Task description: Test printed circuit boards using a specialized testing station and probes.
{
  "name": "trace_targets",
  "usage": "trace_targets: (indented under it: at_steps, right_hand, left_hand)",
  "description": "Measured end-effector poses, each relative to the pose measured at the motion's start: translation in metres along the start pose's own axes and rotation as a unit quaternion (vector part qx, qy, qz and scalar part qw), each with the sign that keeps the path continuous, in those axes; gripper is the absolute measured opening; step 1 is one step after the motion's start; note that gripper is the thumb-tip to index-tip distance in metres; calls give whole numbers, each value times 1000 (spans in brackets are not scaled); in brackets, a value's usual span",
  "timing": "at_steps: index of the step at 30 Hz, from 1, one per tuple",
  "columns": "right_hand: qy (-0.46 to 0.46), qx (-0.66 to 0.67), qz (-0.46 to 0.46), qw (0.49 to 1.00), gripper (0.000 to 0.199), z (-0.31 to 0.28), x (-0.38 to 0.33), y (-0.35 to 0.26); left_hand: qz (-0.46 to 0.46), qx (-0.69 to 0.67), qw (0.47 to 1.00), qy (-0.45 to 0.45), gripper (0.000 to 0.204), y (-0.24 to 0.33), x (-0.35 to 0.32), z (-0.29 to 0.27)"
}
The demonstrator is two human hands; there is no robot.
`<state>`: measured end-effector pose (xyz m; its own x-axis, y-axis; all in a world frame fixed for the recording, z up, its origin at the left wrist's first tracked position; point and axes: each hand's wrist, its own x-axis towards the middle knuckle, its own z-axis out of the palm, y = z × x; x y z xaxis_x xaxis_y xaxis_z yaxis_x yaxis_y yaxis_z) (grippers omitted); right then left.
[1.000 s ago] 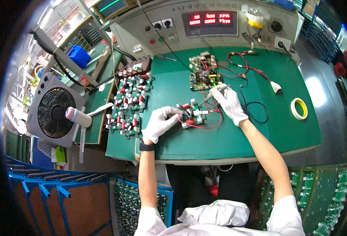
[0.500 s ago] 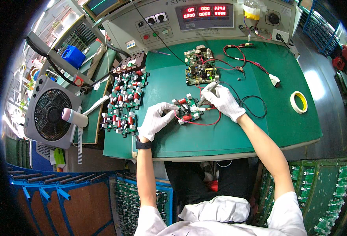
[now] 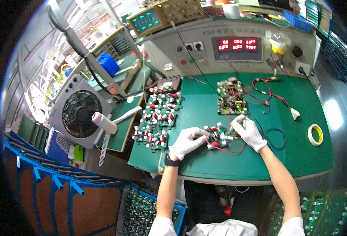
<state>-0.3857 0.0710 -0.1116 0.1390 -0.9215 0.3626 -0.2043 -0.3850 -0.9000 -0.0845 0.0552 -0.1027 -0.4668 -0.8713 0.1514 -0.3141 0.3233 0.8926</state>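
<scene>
A small circuit board (image 3: 221, 129) with red and white parts lies on the green bench mat, between my two gloved hands. My left hand (image 3: 189, 142) is pinched at its left edge, on the end of a red wire (image 3: 236, 152); the fingertips hide the contact. This wire loops along the near side of the board. My right hand (image 3: 250, 133) is closed on a grey probe (image 3: 233, 126) at the board's right side, its tip blurred. Beyond lies a larger populated circuit board (image 3: 231, 98) with red leads attached.
Several similar boards (image 3: 157, 120) stand in rows at left. Behind are a test panel (image 3: 205, 59) with red digits and an oscilloscope (image 3: 148, 21). A yellow-white tape roll (image 3: 315, 135), a white connector (image 3: 295, 114) and a black cable (image 3: 277, 139) lie at right. A fan (image 3: 81, 112) stands far left.
The view has shifted, bringing the oscilloscope and its broken green traces into sight. My hands stay at the same small board, with the left pinch and the right grip kept.
</scene>
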Motion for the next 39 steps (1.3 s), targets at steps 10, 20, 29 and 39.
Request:
trace_targets:
  at_steps: [10,20,29,39]
  right_hand:
    - [-2,3,-8,1000,19,3,1,12]
    - [114,153,53,980,25,-26,6,3]
    - [160,490,104,851,17,-50,13,9]
    - [156,637,70,752,18,-75,14,27]
  left_hand:
    - [5,50,999,1,20,7,-2,-3]
    - [210,131,959,138,14,18,-1,3]
    - [280,240,917,150,26,96,-32,82]
    - [309,342,877,137,35,104,-25,26]
